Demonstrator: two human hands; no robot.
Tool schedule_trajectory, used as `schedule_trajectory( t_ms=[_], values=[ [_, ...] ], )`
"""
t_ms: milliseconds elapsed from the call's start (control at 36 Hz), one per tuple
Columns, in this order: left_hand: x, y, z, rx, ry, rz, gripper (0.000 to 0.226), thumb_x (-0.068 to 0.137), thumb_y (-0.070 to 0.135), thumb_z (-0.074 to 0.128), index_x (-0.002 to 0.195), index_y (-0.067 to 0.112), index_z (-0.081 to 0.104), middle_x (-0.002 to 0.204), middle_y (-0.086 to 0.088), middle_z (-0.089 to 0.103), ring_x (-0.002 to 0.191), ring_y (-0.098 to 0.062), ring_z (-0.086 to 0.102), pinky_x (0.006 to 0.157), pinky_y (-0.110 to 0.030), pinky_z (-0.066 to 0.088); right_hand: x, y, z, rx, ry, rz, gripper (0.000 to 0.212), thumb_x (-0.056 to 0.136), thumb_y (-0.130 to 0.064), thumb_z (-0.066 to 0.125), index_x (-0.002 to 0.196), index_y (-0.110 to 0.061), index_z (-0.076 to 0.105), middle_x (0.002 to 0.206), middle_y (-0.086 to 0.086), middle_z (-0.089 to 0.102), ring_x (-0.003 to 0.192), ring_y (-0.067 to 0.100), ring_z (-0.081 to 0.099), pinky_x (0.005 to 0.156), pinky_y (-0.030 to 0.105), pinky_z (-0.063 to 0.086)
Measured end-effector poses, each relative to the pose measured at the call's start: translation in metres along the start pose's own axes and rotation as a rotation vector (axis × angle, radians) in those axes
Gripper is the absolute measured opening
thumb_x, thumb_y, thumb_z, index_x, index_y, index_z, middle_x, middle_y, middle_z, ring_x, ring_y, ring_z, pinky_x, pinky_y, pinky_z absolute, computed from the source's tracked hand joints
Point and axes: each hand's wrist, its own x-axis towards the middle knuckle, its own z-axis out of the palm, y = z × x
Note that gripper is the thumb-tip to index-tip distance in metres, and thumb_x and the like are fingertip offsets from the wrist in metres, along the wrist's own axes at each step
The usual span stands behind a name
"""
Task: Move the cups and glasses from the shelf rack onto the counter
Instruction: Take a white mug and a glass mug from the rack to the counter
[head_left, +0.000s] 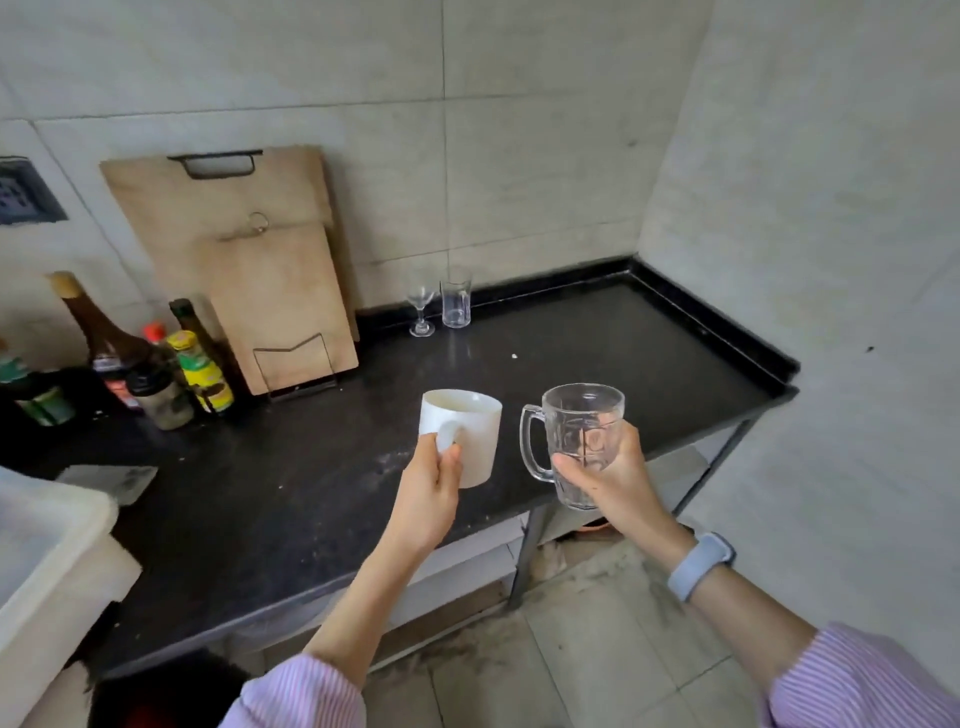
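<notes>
Mug (470, 434) handle is pinched by the left hand (428, 499); the right hand (610, 475) wraps a glass mug (579, 441). Both are held above the black counter (597, 338), where a wine glass (421, 309) and tumbler (456, 303) stand by the wall.

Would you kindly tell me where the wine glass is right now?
The wine glass stands at the back of the black counter, against the wall, just left of a clear tumbler and right of the cutting boards.

— What is seen past the held mugs?
— A black counter (597, 338), on which a stemmed glass (421, 310) and a tall tumbler (456, 304) are stood just beside each other at the wall.
— And left of the grips?
— Two cutting boards (270, 291) are propped in a wire stand; bottles (156, 364) are clustered beside them.
</notes>
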Motion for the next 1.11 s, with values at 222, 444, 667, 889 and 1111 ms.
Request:
schedule_trajectory(
  t_ms=[222,444,667,889,1111],
  values=[
    [0.112,-0.037,0.06,-0.03,-0.067,-0.115,0.021,0.098,0.036,0.031,0.099,0.017,0.042,0.089,0.016,0.05,0.081,-0.011,0.054,0.059,-0.002,0.043,0.127,0.044,-0.006,0.011,0.014,0.065,0.065,0.07,-0.023,0.077,0.12,-0.019,0.035,0.103,-0.012,0.056,0.09,-0.005,0.06,0.065,0.009,0.048],
    [0.248,-0.088,0.128,-0.085,0.013,-0.254,0.023,0.099,0.027,0.033,0.08,0.018,0.04,0.073,0.008,0.045,0.068,-0.007,0.043,0.059,-0.009,0.038,0.288,0.087,0.005,0.071,-0.035,0.129,0.076,0.072,-0.018,0.076,0.13,-0.024,0.027,0.114,-0.007,0.052,0.1,0.005,0.057,0.072,0.015,0.046],
    [0.35,-0.13,0.178,-0.21,0.034,-0.336,0.023,0.099,0.025,0.035,0.077,0.022,0.04,0.075,0.006,0.042,0.071,-0.009,0.041,0.069,-0.026,0.038,0.408,0.13,0.026,0.076,-0.048,0.121,0.079,0.073,-0.013,0.074,0.131,-0.031,0.022,0.127,-0.001,0.045,0.108,0.004,0.052,0.075,0.013,0.044],
    [0.412,-0.159,0.205,-0.251,0.036,-0.287,0.018,0.099,0.02,0.036,0.082,0.017,0.042,0.075,0.006,0.042,0.071,-0.008,0.04,0.07,-0.024,0.038,0.485,0.156,0.05,0.145,-0.012,0.089,0.088,0.071,-0.019,0.075,0.136,-0.03,0.017,0.134,0.001,0.042,0.118,0.009,0.048,0.095,0.027,0.042],
    [0.453,-0.181,0.222,-0.275,0.042,-0.266,0.013,0.098,0.018,0.037,0.097,0.007,0.044,0.077,0.006,0.047,0.073,-0.005,0.045,0.067,-0.006,0.038,0.532,0.176,0.068,0.155,0.017,0.026,0.092,0.071,-0.013,0.076,0.137,-0.028,0.015,0.132,-0.002,0.036,0.112,0.003,0.046,0.068,-0.002,0.043]
  ],
)
